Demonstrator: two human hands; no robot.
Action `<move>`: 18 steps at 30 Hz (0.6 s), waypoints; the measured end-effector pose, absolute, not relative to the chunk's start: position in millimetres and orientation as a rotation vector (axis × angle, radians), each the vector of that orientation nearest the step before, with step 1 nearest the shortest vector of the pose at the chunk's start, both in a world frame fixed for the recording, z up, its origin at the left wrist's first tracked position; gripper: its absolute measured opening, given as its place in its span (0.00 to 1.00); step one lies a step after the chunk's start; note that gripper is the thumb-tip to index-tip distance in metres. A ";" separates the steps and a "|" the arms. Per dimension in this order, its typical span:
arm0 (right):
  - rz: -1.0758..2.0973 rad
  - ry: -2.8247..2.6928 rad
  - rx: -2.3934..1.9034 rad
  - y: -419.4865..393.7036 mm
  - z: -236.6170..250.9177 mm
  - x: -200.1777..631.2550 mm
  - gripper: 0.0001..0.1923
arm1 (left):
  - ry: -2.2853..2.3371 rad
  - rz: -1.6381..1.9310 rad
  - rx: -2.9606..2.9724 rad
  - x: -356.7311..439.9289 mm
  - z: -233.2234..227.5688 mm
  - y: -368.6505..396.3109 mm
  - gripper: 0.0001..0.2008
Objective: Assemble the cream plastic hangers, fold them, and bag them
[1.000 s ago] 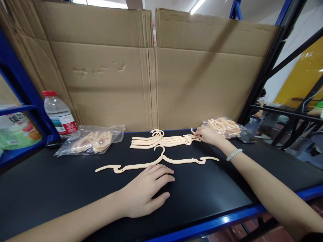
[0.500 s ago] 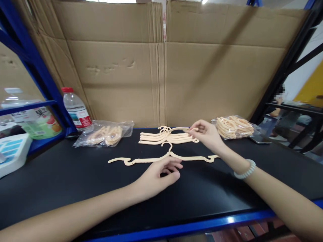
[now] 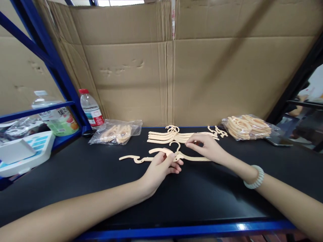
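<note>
My left hand (image 3: 160,169) is closed on a curved beige hanger piece (image 3: 158,151), which has a hooked, pierced end. Under that hand a beige clothes hanger (image 3: 194,158) lies on the black table, its hook pointing away from me and its left end bent outward. My right hand (image 3: 205,146) hovers over the hanger's right arm with thumb and fingers curled together; whether anything is between them is hidden. Just behind lies a row of several overlapping beige hangers (image 3: 160,137), partly covered by my right hand.
Small loose beige pieces (image 3: 217,131) lie right of the hanger row. Clear bags of beige parts sit at left (image 3: 116,132) and right (image 3: 248,127), the latter beside a phone (image 3: 280,141). A red-capped bottle (image 3: 91,109) stands at back left. Cardboard (image 3: 126,74) walls the back.
The curved piece, in my right hand before, is now in my left hand. My right hand has come back toward the near hanger. The view has shifted slightly left.
</note>
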State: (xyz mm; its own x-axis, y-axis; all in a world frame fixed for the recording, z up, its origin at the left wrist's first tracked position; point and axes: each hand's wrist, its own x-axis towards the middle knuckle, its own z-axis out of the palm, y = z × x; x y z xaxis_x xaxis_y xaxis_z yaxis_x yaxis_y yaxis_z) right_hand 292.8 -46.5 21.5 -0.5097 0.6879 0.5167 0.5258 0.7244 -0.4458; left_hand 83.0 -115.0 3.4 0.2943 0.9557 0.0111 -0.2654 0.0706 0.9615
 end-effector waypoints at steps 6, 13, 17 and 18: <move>-0.235 -2.529 -1.183 -16.9 8.9 320.7 0.08 | 0.850 1.096 1.149 81.7 3.5 -113.0 0.18; -0.316 -2.508 -1.189 -9.2 1.3 314.7 0.06 | 0.891 1.109 1.149 79.1 14.5 -111.6 0.15; -0.284 -2.476 -1.167 -8.6 0.9 314.1 0.01 | 0.855 1.254 1.091 63.8 32.5 -106.5 0.11; -0.268 -2.467 -1.155 -8.8 1.2 314.4 0.02 | 0.844 1.273 1.106 56.3 36.0 -104.7 0.11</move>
State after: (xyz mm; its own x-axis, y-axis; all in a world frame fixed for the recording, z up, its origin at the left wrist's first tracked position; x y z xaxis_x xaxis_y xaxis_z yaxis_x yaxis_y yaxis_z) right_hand 314.4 -8.8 1.2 -0.5777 0.6914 0.4339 0.7684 0.6399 0.0035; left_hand 56.3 -104.7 36.0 0.1405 0.9857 0.0929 -0.2983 -0.0474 0.9533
